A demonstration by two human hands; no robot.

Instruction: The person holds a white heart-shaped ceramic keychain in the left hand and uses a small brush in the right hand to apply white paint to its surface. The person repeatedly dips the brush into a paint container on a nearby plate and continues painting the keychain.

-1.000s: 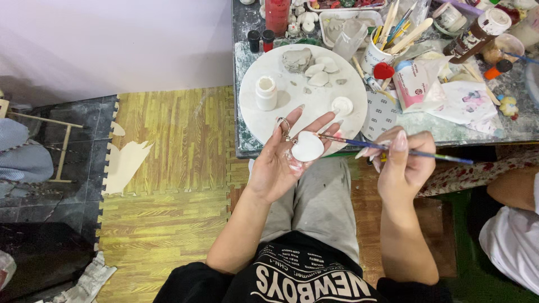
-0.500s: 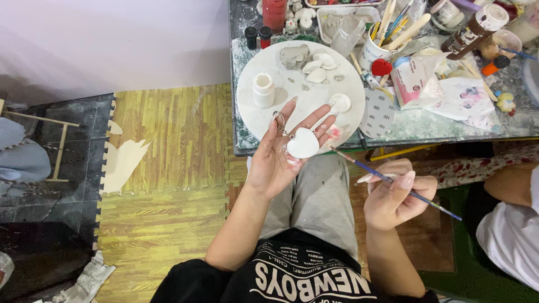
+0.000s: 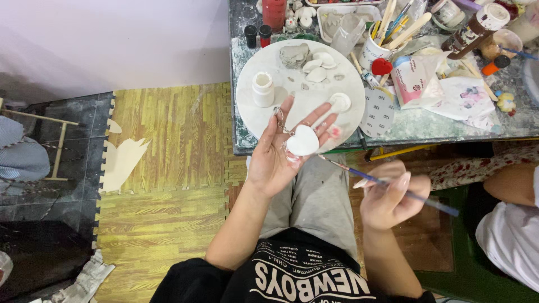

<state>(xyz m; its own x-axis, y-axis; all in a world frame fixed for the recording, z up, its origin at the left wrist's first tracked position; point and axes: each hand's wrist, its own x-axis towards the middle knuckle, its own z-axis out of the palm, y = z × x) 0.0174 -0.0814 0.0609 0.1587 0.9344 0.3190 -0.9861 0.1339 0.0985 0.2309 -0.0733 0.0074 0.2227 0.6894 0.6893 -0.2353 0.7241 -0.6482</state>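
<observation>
Cluttered craft table [image 3: 505, 132] above yellow foam floor mat [image 3: 168, 146]. Left hand [image 3: 278, 160] lay palm-up, fingers spread, cradling white heart-shaped piece [image 3: 303, 140] flat for painting. Right hand [image 3: 390, 196] pinched paintbrush [image 3: 393, 188], pulled back below table edge.

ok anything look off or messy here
Nothing looks spilled or broken. The left hand holds a white heart piece flat on its fingers, and the right hand grips a brush. The table is crowded, and the floor mat has a jagged gap.
</observation>
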